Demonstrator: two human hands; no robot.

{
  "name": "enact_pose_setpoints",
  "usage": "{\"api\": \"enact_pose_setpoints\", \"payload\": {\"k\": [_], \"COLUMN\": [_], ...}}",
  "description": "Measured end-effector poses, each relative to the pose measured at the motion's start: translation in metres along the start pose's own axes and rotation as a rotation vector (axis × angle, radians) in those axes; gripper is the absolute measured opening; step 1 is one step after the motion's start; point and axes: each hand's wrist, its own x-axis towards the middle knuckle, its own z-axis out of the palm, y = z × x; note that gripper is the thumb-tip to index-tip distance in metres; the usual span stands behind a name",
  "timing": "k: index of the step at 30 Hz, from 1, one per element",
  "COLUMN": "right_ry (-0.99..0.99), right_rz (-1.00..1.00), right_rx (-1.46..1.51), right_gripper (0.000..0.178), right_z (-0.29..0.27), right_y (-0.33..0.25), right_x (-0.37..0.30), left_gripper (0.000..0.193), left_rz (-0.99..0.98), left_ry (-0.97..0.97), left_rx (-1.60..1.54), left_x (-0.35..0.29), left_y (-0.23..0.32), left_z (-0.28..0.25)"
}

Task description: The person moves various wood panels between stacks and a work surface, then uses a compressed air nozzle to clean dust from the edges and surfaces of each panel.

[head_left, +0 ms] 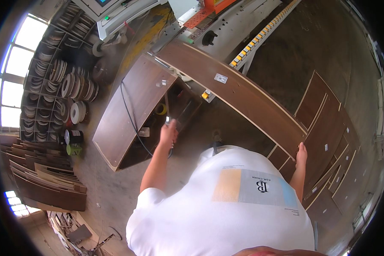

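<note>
"Fingers?"

"Right hand (301,155) at the near end of the long brown board (251,104), grip I can't tell; left hand (169,133) curled around a silver-tipped tool (167,120)."

"And the board?"

"Stretching away beside the orange-and-white machine (219,6)."

My left hand (169,134) grips a small silvery tool (167,120) beside a brown-topped table (130,104) with a dark hose (134,126) draped over it. My right hand (301,156) touches the near right end of a long brown board (260,113). Reels (70,87) stand at far left.
</note>
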Motion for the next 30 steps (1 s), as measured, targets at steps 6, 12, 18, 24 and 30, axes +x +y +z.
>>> {"api": "enact_pose_setpoints", "payload": {"k": [6, 12, 18, 24, 30], "right_ry": [0.082, -0.02, -0.236, -0.24, -0.141], "right_rz": [-0.021, 0.111, 0.213, 0.094, 0.167], "right_rx": [0.101, 0.067, 0.47, 0.103, 0.005], "right_gripper": [0.057, 0.063, 0.064, 0.078, 0.058], "right_z": [0.019, 0.02, 0.042, 0.045, 0.042], "right_y": [0.042, 0.051, -0.001, -0.058, -0.089], "right_x": [0.008, -0.002, -0.045, -0.059, -0.029], "left_gripper": [0.032, 0.026, 0.041, 0.053, 0.036], "left_rz": [0.069, 0.161, 0.261, 0.205, 0.137], "left_ry": [0.022, -0.153, -0.288, -0.316, -0.382], "left_rx": [-0.192, -0.268, -0.353, -0.369, -0.279], "left_x": [0.041, 0.086, 0.109, 0.115, 0.119], "left_y": [0.041, 0.051, 0.076, 0.085, 0.126], "left_z": [0.0, 0.069, 0.129, 0.14, 0.158]}}
